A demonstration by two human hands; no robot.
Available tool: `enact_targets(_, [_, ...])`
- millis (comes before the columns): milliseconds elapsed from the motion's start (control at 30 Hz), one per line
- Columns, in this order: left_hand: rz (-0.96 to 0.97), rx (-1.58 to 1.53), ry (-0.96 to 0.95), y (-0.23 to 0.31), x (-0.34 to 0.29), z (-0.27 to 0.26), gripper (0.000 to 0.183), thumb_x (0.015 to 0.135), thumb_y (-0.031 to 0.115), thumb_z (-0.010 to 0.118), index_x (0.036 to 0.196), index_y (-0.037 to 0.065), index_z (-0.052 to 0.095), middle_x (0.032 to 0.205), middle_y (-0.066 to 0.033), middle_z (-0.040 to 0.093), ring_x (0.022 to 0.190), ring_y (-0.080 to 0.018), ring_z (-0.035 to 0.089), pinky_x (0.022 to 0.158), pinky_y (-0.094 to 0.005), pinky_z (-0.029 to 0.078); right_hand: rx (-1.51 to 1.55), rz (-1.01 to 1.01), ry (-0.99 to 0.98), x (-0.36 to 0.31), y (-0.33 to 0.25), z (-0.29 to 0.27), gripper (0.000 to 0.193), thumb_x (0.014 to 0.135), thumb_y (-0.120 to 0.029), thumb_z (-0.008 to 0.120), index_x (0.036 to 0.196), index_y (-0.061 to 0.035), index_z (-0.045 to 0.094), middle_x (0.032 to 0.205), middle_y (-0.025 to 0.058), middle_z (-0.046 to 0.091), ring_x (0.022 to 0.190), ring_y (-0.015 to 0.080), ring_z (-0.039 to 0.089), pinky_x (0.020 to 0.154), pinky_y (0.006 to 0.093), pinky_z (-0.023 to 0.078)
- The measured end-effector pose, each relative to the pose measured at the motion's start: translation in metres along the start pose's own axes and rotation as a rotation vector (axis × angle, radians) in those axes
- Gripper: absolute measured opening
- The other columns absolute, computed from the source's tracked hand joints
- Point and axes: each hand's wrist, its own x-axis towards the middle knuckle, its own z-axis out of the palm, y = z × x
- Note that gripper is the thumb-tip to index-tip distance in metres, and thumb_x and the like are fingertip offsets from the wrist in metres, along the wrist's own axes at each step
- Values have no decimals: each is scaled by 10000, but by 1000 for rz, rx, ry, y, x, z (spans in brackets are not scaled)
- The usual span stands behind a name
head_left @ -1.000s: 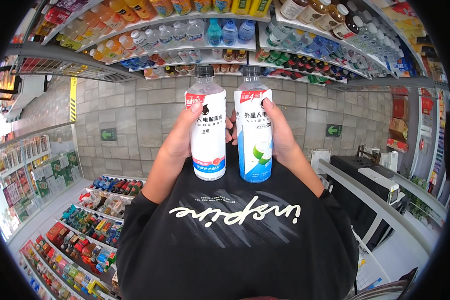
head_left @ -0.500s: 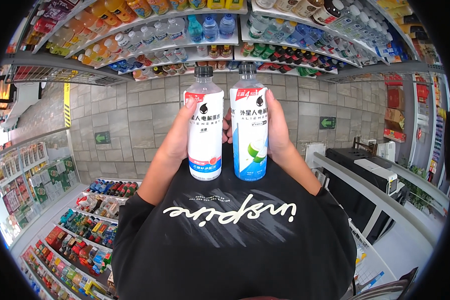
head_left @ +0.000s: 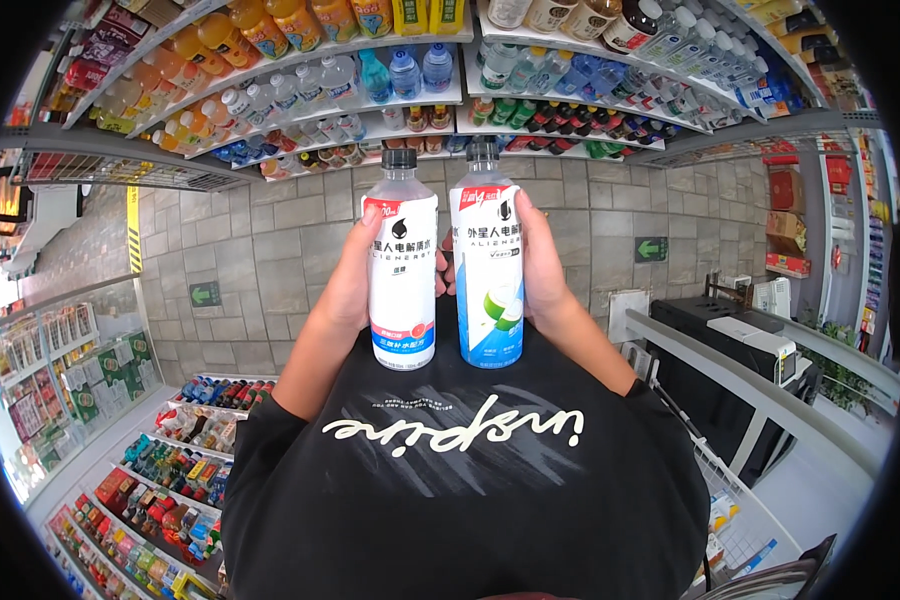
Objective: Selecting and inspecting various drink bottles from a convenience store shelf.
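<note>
My left hand [head_left: 350,270] is wrapped round a white drink bottle [head_left: 402,280] with a black cap, a red corner on the label and a pink and blue band near its base. A white and blue drink bottle [head_left: 489,290], also black-capped, with a green and white fruit picture, is held in my right hand [head_left: 535,260]. Both bottles stand upright side by side in front of my chest, a narrow gap between them, labels toward me. Some fingertips show in that gap; the other fingers are hidden behind the bottles.
Shelves [head_left: 410,105] full of drink bottles rise ahead across the tiled floor [head_left: 290,210]. Lower left, another shelf rack [head_left: 170,465] holds packaged goods. To the right stand a black machine [head_left: 705,345] and a pale metal rail [head_left: 760,385]. Green arrow signs [head_left: 651,249] mark the floor.
Both bottles have shifted slightly left and a little lower in view, still in my hands. The shelves ahead sit a little differently as the view has turned slightly.
</note>
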Motion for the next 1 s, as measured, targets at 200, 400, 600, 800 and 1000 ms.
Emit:
enact_targets(200, [-35,-17,-2,2,6,3,671,1025,625,367,1247,28,582,967,-194,728,797,-309,741,752,-435,620,24,16,1,3,-2,1,642,1058,-576,286,1160,-38,620,949,143,715,818,226,706,734,350,585])
enact_targets(400, [-53,26,181,4,6,7,714,990,653,371,1194,-2,568,887,-192,705,718,-305,717,673,-409,606,41,48,73,10,0,-6,634,1052,-581,317,1170,-36,619,959,146,718,803,246,721,723,373,604])
enact_targets(600, [-57,-28,78,4,8,-4,664,1020,634,378,1248,41,570,952,-189,720,788,-309,737,728,-415,619,49,53,53,13,-1,-8,614,1043,-582,361,1178,-40,615,966,145,716,797,252,725,715,383,611])
enact_targets(800, [-54,-44,111,4,7,-6,651,1019,628,390,1241,44,572,947,-188,719,778,-307,735,720,-411,621,-22,72,129,15,6,-13,622,1034,-566,378,1232,-18,595,990,154,707,773,266,732,686,397,627])
enact_targets(1000, [-70,25,213,4,5,1,705,1007,638,338,1199,4,581,886,-170,707,725,-286,711,675,-386,602,-74,18,127,14,11,-15,544,1027,-504,466,1258,-19,551,1003,156,697,778,268,728,688,401,629])
